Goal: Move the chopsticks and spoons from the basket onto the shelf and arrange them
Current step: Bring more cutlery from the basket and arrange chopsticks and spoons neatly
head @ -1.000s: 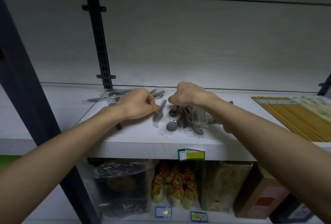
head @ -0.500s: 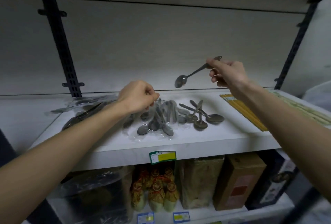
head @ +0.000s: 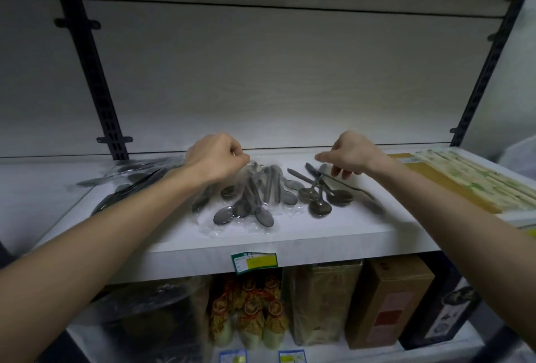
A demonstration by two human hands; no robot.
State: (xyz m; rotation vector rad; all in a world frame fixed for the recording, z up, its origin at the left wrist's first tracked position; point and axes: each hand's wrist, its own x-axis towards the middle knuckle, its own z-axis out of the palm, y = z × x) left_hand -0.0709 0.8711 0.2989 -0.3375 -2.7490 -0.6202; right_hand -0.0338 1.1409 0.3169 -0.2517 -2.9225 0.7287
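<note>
Several metal spoons lie in a clear plastic bag [head: 249,203] at the middle of the white shelf [head: 290,236]. My left hand [head: 216,159] is curled and pinches the bag's far end. To the right sits a small pile of loose spoons [head: 319,199]. My right hand [head: 352,154] hovers just above the handles of that pile, fingers loosely spread, holding nothing. A blurred spoon [head: 367,199] lies at the right edge of the pile. Packs of chopsticks [head: 455,183] lie flat at the shelf's right end. The basket is out of view.
More wrapped cutlery [head: 130,178] lies on the shelf's left part. Black uprights [head: 95,72] stand at the back left and right. A price label [head: 254,262] hangs on the front edge. Below are bagged goods and cardboard boxes [head: 388,301].
My right hand raised one spoon from the bag, then came down over the loose pile and no longer holds it. My left hand stayed gripping the bag.
</note>
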